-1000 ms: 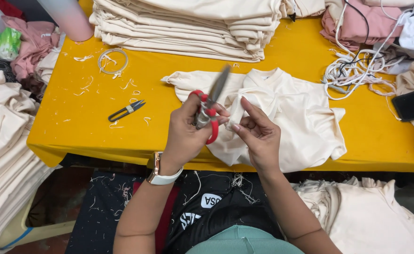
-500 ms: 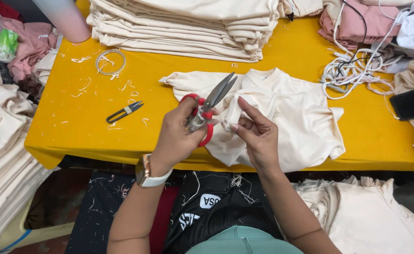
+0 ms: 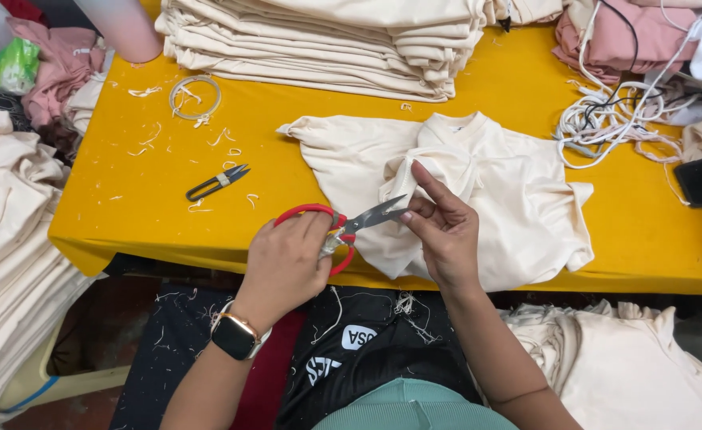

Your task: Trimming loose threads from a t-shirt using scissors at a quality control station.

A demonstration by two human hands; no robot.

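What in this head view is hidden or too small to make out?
- What the scissors blades cut: too small, screened by the right hand.
- Left hand fingers in the red handles: turned away.
- Folded stack: cut off by the top edge.
- Small snips blades: too small.

Red-handled scissors (image 3: 343, 227), cream shirt (image 3: 486, 183), yellow table (image 3: 128, 215)

light: bright, even, from overhead
shadows: soft, faint
focus: sharp throughout
edges: slight wide-angle bending
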